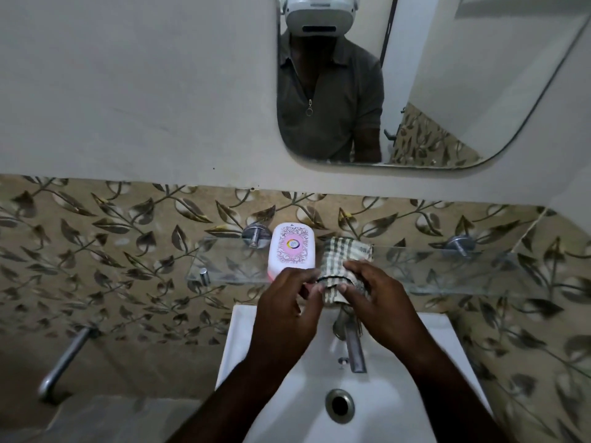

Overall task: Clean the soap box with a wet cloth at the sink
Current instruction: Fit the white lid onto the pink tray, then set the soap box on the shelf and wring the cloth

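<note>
Above a white ceramic sink (256,346), a person's left hand (287,305) and right hand (380,305) meet at the near hem of a green-and-cream checked cloth (347,254). The fingers of both are curled and pinch the fabric where it hangs off a clear glass shelf (454,270). The white-and-pink rounded plastic soap box (292,247) lies on that shelf just beyond the left fingertips, close beside the cloth, its long axis running away toward the leaf-patterned tiled wall (128,251). The left hand is the nearer; taking the box would likely mean freeing that hand from the hem first.
</note>
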A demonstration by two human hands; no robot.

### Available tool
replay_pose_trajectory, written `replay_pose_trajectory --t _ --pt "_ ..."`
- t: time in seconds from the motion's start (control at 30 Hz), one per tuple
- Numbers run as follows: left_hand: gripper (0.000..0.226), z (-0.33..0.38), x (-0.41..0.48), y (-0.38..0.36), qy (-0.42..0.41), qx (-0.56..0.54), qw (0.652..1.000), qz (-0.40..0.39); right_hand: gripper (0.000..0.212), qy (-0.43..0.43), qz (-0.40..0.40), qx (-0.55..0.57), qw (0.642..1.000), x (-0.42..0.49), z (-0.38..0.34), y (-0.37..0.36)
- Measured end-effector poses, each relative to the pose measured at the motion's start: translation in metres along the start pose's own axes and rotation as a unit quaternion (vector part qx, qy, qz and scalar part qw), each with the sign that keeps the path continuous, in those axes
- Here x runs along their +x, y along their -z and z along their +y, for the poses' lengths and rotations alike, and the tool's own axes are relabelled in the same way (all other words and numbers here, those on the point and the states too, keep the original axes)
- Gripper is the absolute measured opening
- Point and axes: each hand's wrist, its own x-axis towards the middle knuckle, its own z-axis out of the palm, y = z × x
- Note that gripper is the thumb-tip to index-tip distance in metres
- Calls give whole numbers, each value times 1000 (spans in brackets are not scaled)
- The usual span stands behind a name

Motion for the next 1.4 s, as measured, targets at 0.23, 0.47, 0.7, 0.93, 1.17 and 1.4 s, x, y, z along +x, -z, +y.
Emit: replay_pose_trajectory --t 0.23,0.47,0.7,0.93,1.17,1.4 --pt "40 -2 5 -27 6 190 968 -165 14 -8 89 61 994 -1 8 5" --pt "40 0 5 -37 42 220 959 -173 46 42 -78 31 996 -9 22 13" --pt "21 -4 9 -34 -8 138 987 -86 48 137 16 -100 985 -10 25 -1" --pt "61 25 -8 -3 10 -96 993 -73 24 -4 49 191 980 -34 -20 42" --pt "20 32 -47 -21 347 -277 878 -178 23 -253 -84 380 886 -72 4 39" --pt "15 26 -51 -35 341 -262 821 -374 55 -238 -128 369 889 -104 38 48"
